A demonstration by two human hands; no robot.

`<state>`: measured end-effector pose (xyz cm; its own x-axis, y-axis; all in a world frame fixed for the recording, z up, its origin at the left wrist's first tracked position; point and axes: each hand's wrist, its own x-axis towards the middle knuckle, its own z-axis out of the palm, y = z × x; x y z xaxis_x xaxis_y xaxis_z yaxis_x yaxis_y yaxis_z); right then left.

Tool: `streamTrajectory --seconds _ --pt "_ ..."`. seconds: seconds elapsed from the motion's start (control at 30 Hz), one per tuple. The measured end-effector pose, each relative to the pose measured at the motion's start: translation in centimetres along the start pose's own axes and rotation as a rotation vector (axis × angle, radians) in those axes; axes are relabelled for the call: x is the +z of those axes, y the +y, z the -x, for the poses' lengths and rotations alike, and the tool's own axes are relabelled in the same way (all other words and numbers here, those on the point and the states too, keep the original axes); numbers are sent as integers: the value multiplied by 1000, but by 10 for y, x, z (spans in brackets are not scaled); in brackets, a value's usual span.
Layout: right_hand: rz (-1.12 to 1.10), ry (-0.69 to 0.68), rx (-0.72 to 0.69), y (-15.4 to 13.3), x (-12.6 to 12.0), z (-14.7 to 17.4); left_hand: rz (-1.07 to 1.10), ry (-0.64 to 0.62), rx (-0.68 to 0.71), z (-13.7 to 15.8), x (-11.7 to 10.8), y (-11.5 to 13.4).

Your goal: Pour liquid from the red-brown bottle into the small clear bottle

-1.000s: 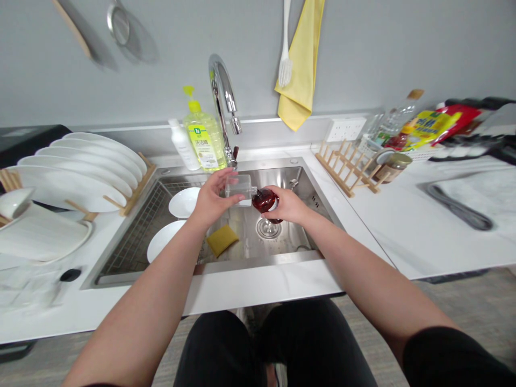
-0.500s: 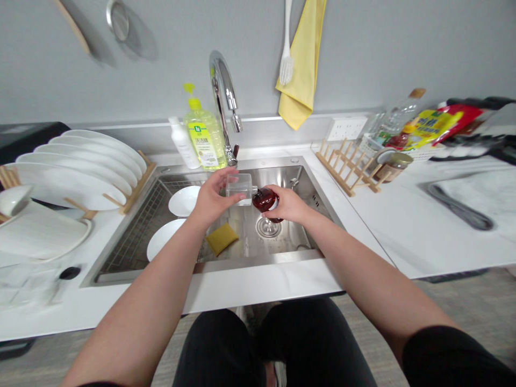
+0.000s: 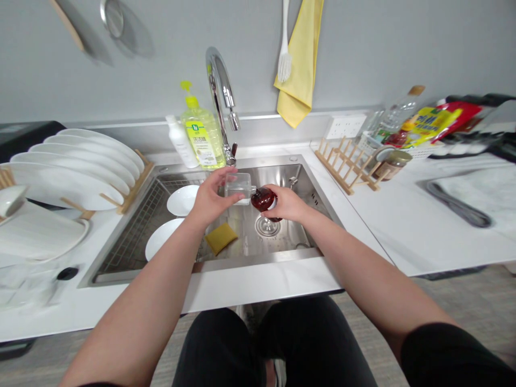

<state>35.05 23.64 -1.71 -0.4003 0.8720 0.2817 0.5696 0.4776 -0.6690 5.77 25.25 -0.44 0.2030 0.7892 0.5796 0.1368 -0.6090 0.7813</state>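
Observation:
My left hand [image 3: 210,198] is closed around a clear bottle [image 3: 237,184], which lies on its side with its narrow neck pointing right. In my right hand [image 3: 288,203] is a bottle of dark red liquid [image 3: 264,199], tilted so its neck end meets the clear bottle's mouth. Whether liquid passes between them I cannot tell. Both bottles are held above the steel sink [image 3: 258,261]. Below them a yellow sponge [image 3: 221,238] lies on the sink floor, left of the drain [image 3: 267,226]. Two white dishes [image 3: 182,200] sit at the sink's left, partly behind my left arm.
A chrome faucet [image 3: 220,86] arches behind my hands, beside a yellow-green dish soap bottle [image 3: 202,134] and a white bottle [image 3: 180,141]. White plates [image 3: 80,166] stand in a rack at left. On the right are a wooden rack [image 3: 342,164] and a jar [image 3: 393,165].
The view has shifted very slightly. Both hands and the two bottles keep nearly the same pose, neck to neck over the sink.

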Motion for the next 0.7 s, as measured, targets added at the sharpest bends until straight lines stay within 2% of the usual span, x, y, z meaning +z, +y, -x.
streamTrajectory --seconds 0.7 --pt "19 -27 12 -2 0 -1 -120 -31 17 1 -1 12"
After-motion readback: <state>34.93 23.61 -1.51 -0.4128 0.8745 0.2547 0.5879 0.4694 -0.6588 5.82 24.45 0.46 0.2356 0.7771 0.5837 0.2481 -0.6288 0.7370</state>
